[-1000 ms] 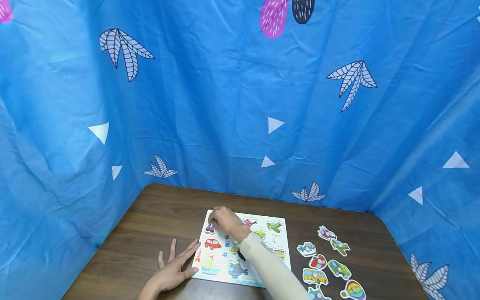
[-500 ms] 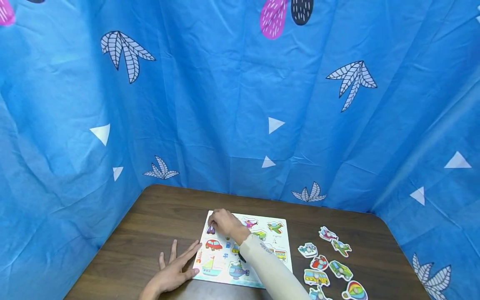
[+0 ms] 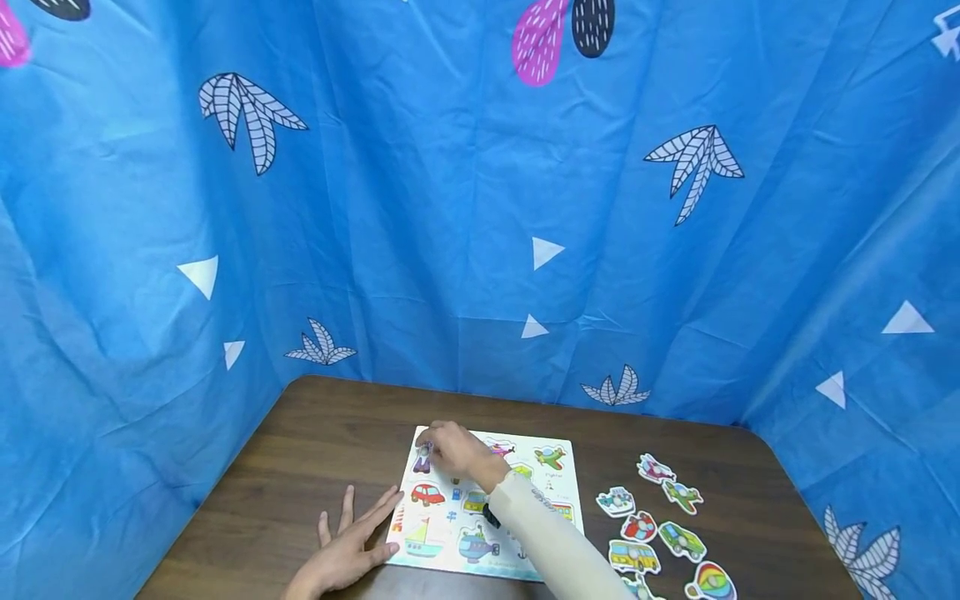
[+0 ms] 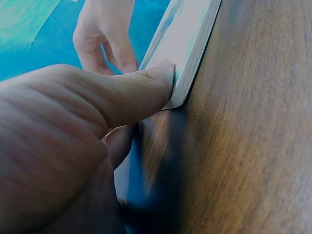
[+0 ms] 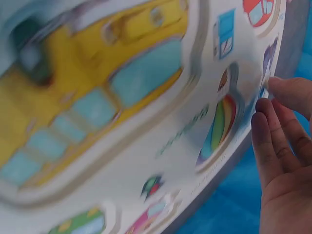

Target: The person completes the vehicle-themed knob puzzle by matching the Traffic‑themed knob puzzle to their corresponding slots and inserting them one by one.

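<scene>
A white puzzle board (image 3: pixel 442 565) printed with vehicles lies on the table. The right hand (image 3: pixel 453 450) reaches over its far left corner, fingertips right at a purple puzzle piece (image 3: pixel 422 461). A greyish knob shows on this piece, uncovered by the fingers. In the right wrist view, the right hand's fingers (image 5: pixel 287 161) are fairly straight, with the thumb near the index fingertip beside the piece. The left hand (image 3: pixel 345 550) rests with spread fingers along the board's left edge. Its thumb (image 4: pixel 141 90) presses on the near left corner in the left wrist view.
Several loose knobbed puzzle pieces lie right of the board, among them a yellow bus (image 3: pixel 633 557), a green car (image 3: pixel 681 542), a hot-air balloon (image 3: pixel 711 581) and a ship (image 3: pixel 616 502). A blue curtain (image 3: pixel 450 208) hangs around the brown table (image 3: pixel 330 417).
The right hand's fingers have shifted slightly off the purple piece, so more of it and its knob show. The left hand keeps its place. The head view has tilted slightly.
</scene>
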### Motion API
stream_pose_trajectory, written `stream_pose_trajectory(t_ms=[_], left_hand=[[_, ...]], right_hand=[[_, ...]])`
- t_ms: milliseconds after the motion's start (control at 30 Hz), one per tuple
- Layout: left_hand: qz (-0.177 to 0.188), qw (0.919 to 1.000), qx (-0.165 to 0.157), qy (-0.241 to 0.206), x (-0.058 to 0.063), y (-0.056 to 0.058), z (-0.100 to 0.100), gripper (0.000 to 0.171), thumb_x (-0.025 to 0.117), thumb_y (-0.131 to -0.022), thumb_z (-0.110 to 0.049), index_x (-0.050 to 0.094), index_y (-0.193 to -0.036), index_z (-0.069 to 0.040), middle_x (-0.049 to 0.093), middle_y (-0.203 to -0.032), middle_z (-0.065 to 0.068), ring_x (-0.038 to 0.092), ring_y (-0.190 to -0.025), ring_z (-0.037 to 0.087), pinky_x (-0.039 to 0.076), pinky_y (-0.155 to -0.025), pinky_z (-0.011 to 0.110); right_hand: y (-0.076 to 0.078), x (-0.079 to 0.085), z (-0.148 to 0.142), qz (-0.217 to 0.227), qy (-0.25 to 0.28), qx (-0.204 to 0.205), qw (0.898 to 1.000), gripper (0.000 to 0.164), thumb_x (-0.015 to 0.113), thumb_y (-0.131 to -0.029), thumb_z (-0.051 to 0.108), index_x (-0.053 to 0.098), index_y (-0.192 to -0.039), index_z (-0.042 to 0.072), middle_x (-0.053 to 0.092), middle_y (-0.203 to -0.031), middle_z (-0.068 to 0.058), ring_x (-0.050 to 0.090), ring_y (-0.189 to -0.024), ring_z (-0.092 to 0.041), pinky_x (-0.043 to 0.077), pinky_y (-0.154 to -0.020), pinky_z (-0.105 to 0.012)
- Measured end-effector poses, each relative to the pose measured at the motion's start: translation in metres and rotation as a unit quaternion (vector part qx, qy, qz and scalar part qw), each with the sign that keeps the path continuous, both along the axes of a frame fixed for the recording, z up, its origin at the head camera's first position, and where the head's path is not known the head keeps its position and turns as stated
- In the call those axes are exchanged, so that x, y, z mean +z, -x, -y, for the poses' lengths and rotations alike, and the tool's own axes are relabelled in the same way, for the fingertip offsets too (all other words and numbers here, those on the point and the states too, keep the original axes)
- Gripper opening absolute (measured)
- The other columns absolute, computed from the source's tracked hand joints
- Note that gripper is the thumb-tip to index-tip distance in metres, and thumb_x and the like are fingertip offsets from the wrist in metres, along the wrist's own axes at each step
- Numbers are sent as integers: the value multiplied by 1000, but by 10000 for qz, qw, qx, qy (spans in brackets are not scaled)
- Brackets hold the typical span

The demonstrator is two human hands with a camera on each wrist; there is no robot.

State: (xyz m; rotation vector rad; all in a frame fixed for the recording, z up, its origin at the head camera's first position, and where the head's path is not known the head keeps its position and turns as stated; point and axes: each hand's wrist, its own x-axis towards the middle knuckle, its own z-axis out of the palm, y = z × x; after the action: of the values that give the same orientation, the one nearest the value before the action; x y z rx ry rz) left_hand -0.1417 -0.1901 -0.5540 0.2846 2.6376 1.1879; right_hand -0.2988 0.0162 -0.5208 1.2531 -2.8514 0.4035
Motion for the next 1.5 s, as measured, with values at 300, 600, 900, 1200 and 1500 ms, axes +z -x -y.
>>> stream_pose_trajectory(t_ms=[300, 600, 900, 1200, 1500], left_hand=[[-71, 10000, 34, 42, 1, 3, 0, 72, 69, -93, -33, 38, -156, -21, 26, -165, 9, -26, -146, 54, -27, -98, 77], [-67, 10000, 29, 31, 1, 3, -1, 73, 70, -92, -33, 39, -155, -19, 27, -165, 11, -25, -145, 54, -28, -97, 77], [25, 10000, 60, -15, -2, 1, 0, 73, 71, -91, -33, 39, -155, -20, 27, -165, 10, -26, -145, 55, -28, -97, 77], [77, 9999, 22, -135, -1, 3, -1, 73, 70, -92, -32, 38, -156, -20, 25, -165, 10, -28, -144, 54, -30, -96, 76], [151, 9997, 78, -161, -1, 3, 0, 73, 70, -92, -32, 37, -156, -22, 23, -166, 10, -29, -145, 53, -33, -96, 74]], right_hand=[[17, 17, -43, 327, 206, -291, 9988, 26, 67, -95, 8, 72, -120, 16, 71, -112, 2, 63, -97, -9, 54, -84, -24], [30, 27, -90, 484, 365, -486, 9970, 23, 67, -95, 9, 72, -116, 14, 70, -108, 2, 65, -100, -13, 57, -89, -30], [31, 25, -133, 493, 602, -877, 9931, 21, 69, -93, 7, 73, -113, 12, 71, -104, 1, 65, -93, -14, 58, -84, -33], [35, 24, -188, 463, 679, -1150, 9900, 19, 69, -91, 1, 74, -107, 9, 69, -99, 1, 61, -88, -12, 56, -77, -33], [28, 16, -241, 429, 693, -1398, 9868, 18, 70, -90, 3, 74, -105, 10, 69, -98, 1, 63, -87, -13, 56, -76, -33]])
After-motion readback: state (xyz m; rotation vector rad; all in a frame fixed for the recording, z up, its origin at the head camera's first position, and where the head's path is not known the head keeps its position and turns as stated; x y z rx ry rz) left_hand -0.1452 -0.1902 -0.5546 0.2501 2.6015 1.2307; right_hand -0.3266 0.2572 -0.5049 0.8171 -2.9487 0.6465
